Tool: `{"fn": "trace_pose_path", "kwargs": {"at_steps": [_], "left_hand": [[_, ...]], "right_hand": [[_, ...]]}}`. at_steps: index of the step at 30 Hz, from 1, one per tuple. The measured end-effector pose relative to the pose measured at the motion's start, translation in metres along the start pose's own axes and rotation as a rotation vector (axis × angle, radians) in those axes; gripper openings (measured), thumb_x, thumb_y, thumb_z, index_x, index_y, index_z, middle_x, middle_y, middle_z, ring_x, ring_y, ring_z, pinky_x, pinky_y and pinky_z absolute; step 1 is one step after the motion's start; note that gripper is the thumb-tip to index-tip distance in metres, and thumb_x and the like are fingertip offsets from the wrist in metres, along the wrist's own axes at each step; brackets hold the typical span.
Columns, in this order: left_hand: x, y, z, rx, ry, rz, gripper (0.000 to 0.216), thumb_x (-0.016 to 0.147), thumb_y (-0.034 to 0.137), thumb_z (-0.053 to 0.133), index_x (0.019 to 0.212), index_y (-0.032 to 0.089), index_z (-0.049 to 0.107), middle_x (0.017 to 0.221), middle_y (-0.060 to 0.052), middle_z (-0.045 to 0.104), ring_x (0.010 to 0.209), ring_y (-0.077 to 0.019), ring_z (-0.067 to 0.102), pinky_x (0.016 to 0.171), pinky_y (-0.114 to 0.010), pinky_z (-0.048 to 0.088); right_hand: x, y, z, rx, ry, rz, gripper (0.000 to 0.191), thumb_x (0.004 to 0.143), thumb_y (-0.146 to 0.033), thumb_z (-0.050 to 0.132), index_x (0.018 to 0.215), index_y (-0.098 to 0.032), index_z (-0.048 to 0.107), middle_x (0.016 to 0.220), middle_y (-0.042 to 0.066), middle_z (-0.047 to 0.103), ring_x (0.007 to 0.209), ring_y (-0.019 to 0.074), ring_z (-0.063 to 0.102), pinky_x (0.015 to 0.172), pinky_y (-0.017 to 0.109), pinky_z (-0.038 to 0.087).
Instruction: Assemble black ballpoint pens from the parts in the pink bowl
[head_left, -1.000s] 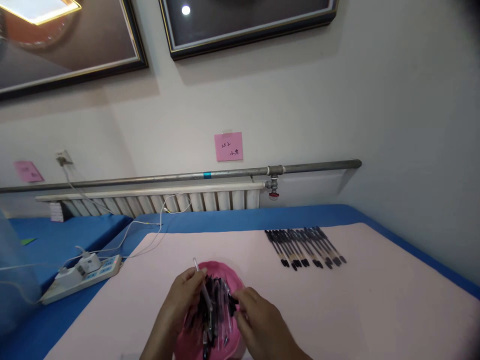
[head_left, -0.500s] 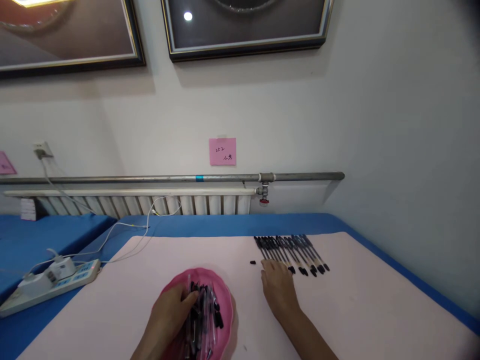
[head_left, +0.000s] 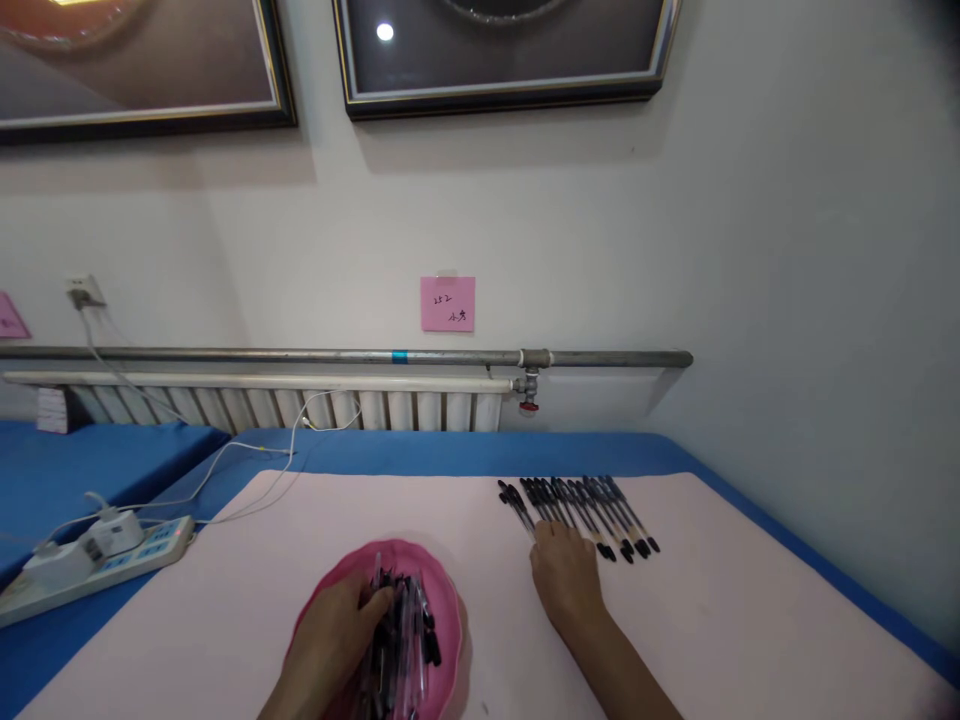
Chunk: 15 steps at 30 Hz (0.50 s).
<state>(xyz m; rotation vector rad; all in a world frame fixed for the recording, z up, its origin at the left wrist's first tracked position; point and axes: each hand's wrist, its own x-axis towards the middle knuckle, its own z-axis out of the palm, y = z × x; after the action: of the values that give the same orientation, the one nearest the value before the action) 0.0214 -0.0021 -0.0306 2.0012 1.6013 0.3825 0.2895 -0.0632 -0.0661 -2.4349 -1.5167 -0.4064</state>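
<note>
A pink bowl [head_left: 448, 610] with a wavy rim holds several clear pen barrels and black pen pieces [head_left: 405, 640]. My left hand [head_left: 337, 620] reaches over its left side, closed around a clear pen barrel [head_left: 377, 572], with the thumb on top and the fingers partly hidden. Farther right, black-capped pens [head_left: 581, 505] lie side by side in a slanted row. My right hand [head_left: 566, 575] rests at the near ends of the row's left part. Its fingers are bent together over the end of a pen [head_left: 519, 505], and their tips are hidden.
Pale pink sheeting [head_left: 240, 590] covers the blue table [head_left: 480, 448]. A white power strip [head_left: 142, 565] with plugs and cables lies at the left. Behind the table are a radiator [head_left: 401, 410], a metal pipe [head_left: 322, 355] and a valve with a red handle [head_left: 529, 405].
The leftmost pens have shifted left, leaving a gap from the others. My right hand has moved slightly right and nearer. The loose black cap no longer shows in its former spot. My left hand stays in the bowl.
</note>
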Motion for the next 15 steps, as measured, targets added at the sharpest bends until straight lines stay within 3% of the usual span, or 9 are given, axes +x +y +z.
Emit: {"fn": "trace_pose_path", "kwargs": {"at_steps": [9, 15], "left_hand": [[-0.003, 0.002, 0.0, -0.012, 0.004, 0.019, 0.028, 0.078, 0.038, 0.047, 0.058, 0.02, 0.051, 0.059, -0.003, 0.06, 0.058, -0.0188, 0.055, 0.054, -0.026, 0.027], [-0.003, 0.005, -0.005, -0.082, 0.07, -0.019, 0.027, 0.081, 0.041, 0.044, 0.07, 0.021, 0.058, 0.066, -0.004, 0.065, 0.064, -0.02, 0.059, 0.059, -0.027, 0.034]], "right_hand": [[-0.001, -0.004, -0.007, 0.076, -0.04, 0.024, 0.025, 0.08, -0.003, 0.041, 0.08, -0.011, 0.064, 0.09, 0.017, 0.061, 0.088, 0.0286, 0.054, 0.076, 0.038, 0.034], [-0.002, -0.006, -0.014, 0.278, -0.097, 0.062, 0.027, 0.08, -0.001, 0.035, 0.076, -0.011, 0.06, 0.088, 0.018, 0.061, 0.087, 0.0273, 0.055, 0.077, 0.038, 0.036]]}}
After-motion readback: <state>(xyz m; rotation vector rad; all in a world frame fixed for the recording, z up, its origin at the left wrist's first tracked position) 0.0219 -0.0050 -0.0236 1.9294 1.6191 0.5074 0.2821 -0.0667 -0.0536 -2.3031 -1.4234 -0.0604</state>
